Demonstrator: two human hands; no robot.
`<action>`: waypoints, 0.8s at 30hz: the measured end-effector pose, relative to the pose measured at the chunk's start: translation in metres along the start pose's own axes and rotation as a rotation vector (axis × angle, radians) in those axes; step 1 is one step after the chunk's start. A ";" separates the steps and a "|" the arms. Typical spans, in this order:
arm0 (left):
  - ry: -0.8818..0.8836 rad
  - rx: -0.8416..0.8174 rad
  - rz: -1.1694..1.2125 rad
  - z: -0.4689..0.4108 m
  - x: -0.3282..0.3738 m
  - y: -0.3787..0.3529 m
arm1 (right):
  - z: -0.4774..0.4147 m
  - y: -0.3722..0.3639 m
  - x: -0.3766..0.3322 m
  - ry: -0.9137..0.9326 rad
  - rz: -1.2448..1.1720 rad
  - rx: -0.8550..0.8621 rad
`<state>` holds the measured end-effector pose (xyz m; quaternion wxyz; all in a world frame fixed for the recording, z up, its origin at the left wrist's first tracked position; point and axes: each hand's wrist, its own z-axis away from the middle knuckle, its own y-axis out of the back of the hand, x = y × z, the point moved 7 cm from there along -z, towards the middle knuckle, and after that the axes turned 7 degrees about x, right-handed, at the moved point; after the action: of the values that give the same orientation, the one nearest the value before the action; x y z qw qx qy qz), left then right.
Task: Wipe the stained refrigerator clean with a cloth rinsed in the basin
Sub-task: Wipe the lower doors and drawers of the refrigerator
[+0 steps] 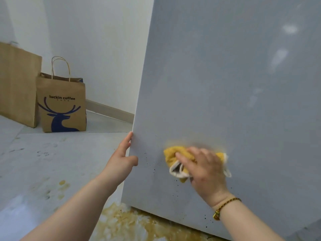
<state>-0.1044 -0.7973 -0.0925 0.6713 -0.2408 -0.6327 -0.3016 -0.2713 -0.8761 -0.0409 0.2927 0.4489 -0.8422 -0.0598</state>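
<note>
Two hands: both at the low left part of the refrigerator (225,84) front.
Left hand (121,159): clasps the fridge's left edge; thumb hooked onto the front face, fingers straight along the side, pointing up and far.
Right hand (206,169): fingers spread and mostly straight, pressing the cloth (173,153) flat on the panel; not wrapped round it. Outline blurred.
Cloth: yellow with a white hem, bunched. It sits on the front face, right of the left hand and above the bottom edge.
Cloth axis: long axis runs left-right across the panel, dipping slightly to the right; ends stick out on both sides of the palm. A white-hemmed fold points down-left.
Refrigerator: flat grey panel, tall axis upright, filling the right of the view.
Specks (154,169): small dark dots scattered over the lower panel, left of and below the cloth.
Bracelet (224,206): braided, on the right wrist.
Spill (121,221): brown-yellow patch on the floor (52,162) at the fridge's near left corner.
Small bag (62,105): brown paper, "luckin coffee", deer print, standing upright far left.
Large bag (17,84): plain brown paper, touching the small bag's left side.
</note>
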 end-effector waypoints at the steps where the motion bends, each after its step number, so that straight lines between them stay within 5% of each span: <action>1: 0.001 -0.006 -0.004 0.001 -0.001 0.000 | -0.020 0.010 0.010 -0.066 -0.002 0.080; 6: -0.034 -0.069 -0.053 0.001 -0.001 -0.002 | -0.127 0.035 0.043 -0.306 0.032 0.392; 11: -0.010 -0.083 0.004 -0.001 0.005 0.000 | -0.124 -0.007 -0.002 -0.075 0.188 0.219; 20: -0.016 -0.073 0.087 0.000 0.002 0.004 | -0.003 -0.054 -0.071 0.168 0.092 0.054; 24: -0.037 -0.082 0.083 -0.001 -0.002 0.005 | 0.039 -0.076 -0.096 0.363 0.094 -0.165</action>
<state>-0.1005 -0.7942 -0.0940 0.6609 -0.2997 -0.6217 -0.2946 -0.1971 -0.8517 -0.1426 0.4779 0.3869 -0.7879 -0.0331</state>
